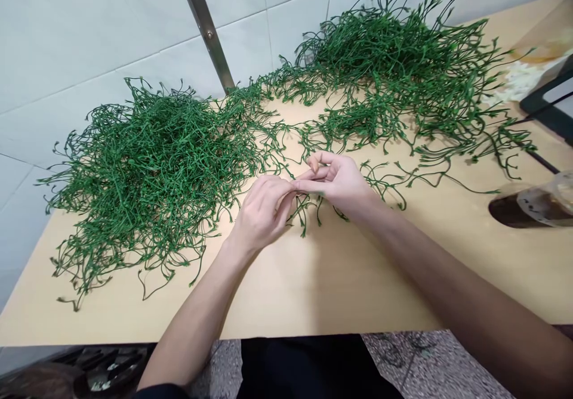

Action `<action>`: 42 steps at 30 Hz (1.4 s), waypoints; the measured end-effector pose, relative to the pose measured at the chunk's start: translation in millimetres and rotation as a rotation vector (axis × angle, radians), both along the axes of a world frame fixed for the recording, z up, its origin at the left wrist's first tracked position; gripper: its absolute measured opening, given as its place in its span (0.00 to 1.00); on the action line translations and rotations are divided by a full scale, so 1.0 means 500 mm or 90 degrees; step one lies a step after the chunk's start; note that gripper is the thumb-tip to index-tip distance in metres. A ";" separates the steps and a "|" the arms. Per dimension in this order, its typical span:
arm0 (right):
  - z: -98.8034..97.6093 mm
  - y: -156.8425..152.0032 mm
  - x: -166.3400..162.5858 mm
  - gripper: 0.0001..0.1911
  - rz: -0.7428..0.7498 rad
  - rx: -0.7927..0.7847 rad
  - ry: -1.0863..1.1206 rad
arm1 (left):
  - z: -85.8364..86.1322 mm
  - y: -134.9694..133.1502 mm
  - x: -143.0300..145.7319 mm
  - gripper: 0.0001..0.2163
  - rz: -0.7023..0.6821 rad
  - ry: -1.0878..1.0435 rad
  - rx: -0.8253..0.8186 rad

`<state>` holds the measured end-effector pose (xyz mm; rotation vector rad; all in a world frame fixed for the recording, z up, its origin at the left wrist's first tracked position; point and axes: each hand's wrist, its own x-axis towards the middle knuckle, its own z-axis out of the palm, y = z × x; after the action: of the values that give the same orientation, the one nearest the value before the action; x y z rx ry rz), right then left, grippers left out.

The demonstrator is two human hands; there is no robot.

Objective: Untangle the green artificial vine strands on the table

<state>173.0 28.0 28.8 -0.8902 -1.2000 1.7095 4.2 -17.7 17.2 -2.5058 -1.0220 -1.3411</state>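
Two bare hands work over one pale wood-grained table [277, 303], their fingertips meeting near its middle. The left hand [262, 211] has its fingers curled and its thumb and index drawn together; the right hand [342, 178] has thumb and fingers brought to the same spot, with one tan-orange covering [313, 164] at a fingertip. Whether either pinches a stem cannot be told, since the fingers hide the meeting point.

The thin, dark-green, wiry stems with small forked tips lie in two big heaps: a left heap [152, 160] beside the left hand and a right heap [385, 53] back by the wall, joined by a looser spread. They are too many and too tangled to count. A few loose green stems [304, 211] lie just under the hands, and several more stray beside the right forearm.

At the right edge are one clear plastic cup of dark brown liquid [508, 211], one black-edged object with a pale panel [553, 104], and one pile of small white pieces [514, 83], which stems of the right heap reach. The right forearm lies between the hands and the cup. One metal strip [206, 32] runs down the white tiled wall [111, 23] behind.
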 end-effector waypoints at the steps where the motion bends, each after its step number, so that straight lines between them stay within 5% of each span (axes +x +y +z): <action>1: 0.002 0.001 0.001 0.29 0.005 -0.008 0.008 | 0.001 0.000 0.002 0.13 0.001 -0.018 -0.008; 18: 0.003 0.010 0.006 0.27 0.063 -0.117 0.075 | -0.010 -0.004 0.012 0.12 0.026 -0.018 -0.021; 32: -0.004 0.004 0.002 0.27 0.010 -0.036 0.041 | 0.008 -0.015 0.014 0.10 0.092 -0.054 -0.092; 42: -0.007 0.005 0.004 0.27 0.027 -0.037 0.051 | 0.001 -0.003 0.005 0.06 0.123 -0.032 0.073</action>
<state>175.1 30.3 25.3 -0.8280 -1.1281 1.8054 6.7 -19.4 17.8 -2.2384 -1.1291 -1.3693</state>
